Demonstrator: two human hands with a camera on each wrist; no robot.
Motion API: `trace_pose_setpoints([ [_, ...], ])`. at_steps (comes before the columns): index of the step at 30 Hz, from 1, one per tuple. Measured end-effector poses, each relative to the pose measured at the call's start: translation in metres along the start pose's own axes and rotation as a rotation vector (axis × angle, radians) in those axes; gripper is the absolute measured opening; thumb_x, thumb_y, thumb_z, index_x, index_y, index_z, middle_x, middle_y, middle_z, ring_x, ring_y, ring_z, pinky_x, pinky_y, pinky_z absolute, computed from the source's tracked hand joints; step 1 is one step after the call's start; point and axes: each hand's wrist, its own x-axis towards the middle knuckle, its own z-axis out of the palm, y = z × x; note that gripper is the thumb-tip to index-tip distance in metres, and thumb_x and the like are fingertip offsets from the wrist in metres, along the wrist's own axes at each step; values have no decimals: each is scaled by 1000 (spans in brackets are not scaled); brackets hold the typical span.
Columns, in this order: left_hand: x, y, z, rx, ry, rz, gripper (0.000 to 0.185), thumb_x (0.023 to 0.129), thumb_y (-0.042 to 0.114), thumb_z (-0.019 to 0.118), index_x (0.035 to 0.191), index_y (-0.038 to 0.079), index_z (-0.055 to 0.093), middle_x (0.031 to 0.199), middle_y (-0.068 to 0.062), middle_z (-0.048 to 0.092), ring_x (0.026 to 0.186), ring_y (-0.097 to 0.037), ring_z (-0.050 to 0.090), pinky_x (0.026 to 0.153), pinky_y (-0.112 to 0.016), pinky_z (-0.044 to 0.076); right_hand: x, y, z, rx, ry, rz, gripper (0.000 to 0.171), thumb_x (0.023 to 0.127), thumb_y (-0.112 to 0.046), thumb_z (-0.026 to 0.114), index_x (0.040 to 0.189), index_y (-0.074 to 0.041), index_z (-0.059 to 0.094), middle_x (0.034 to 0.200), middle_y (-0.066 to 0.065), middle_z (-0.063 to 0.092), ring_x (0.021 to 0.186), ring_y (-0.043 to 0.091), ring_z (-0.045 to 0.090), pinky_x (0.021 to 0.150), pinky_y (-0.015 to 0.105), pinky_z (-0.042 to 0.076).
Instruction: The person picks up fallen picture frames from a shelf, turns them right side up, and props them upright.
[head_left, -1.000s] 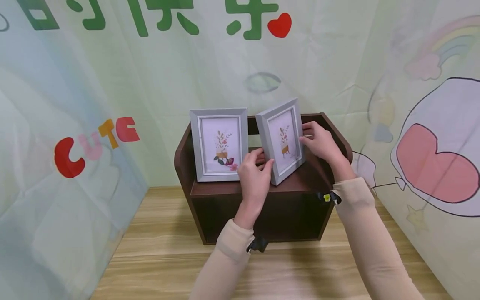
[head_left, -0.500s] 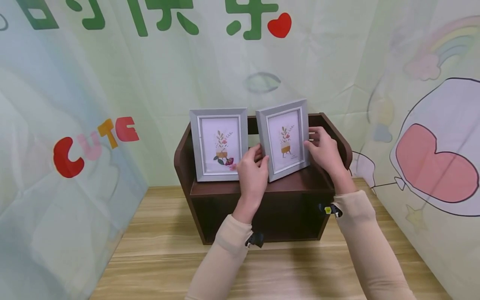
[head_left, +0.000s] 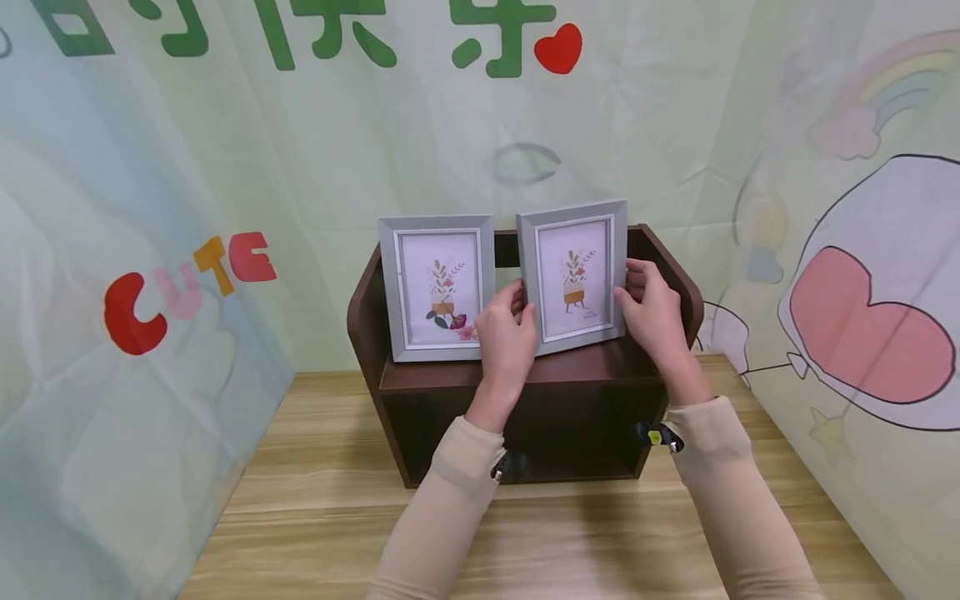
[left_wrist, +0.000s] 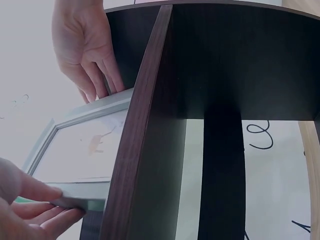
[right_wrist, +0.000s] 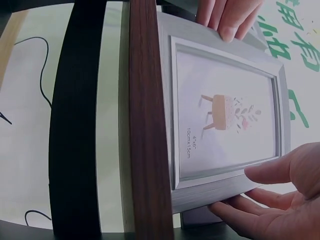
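A grey picture frame (head_left: 573, 275) with a plant print stands on the upper shelf of a dark brown rack (head_left: 592, 363), its right side turned slightly back. My left hand (head_left: 507, 333) pinches its left edge, thumb in front and fingers behind, as the left wrist view shows at the hand (left_wrist: 30, 205). On the opposite edge, my right hand (head_left: 651, 310) holds it the same way; the right wrist view has that thumb (right_wrist: 270, 172) on the front border. Left of it, a matching picture frame (head_left: 437, 288) with a flower at its lower corner stands beside my left fingers.
Side panels of the rack (head_left: 365, 321) rise at both ends of the shelf. Below is an open dark compartment (head_left: 570, 433). The rack stands on a wood-grain surface (head_left: 315, 517), with printed cloth walls (head_left: 652, 125) around it.
The right-hand picture frame has turned to face more forward, and its right edge has moved right. My right hand has moved right and down with that edge; my left hand has shifted slightly up.
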Motion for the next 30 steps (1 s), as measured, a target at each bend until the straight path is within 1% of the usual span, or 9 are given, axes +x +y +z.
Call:
trace_pose_setpoints([
  [7,5,0,1,57,-5,6,30,88,0,62,118,-4,62,108,-19,68,96,-24,68,81,-31,56,-8,-2,0,-21,31,-3,47,94,-9,54,139,-1,41,133,25,53,118,37,56,97,49,46],
  [14,9,0,3,86,-16,3,29,89,0,60,118,-4,62,111,-18,67,99,-24,67,82,-31,56,-15,-4,-1,-43,69,-31,46,93,-9,57,137,0,46,129,25,56,114,37,59,96,49,47],
  [23,13,3,4,148,-37,-28,29,90,0,59,119,-4,61,112,-19,66,104,-27,65,86,-35,55,-21,-8,-2,-63,85,-51,47,92,-7,58,136,3,46,127,27,57,112,38,60,95,50,48],
  [30,13,4,5,157,-43,-36,30,90,-1,58,119,-4,60,113,-20,66,105,-29,64,86,-36,55,-26,-10,-2,-82,87,-53,48,92,-6,58,136,5,45,126,29,57,112,39,60,94,50,48],
])
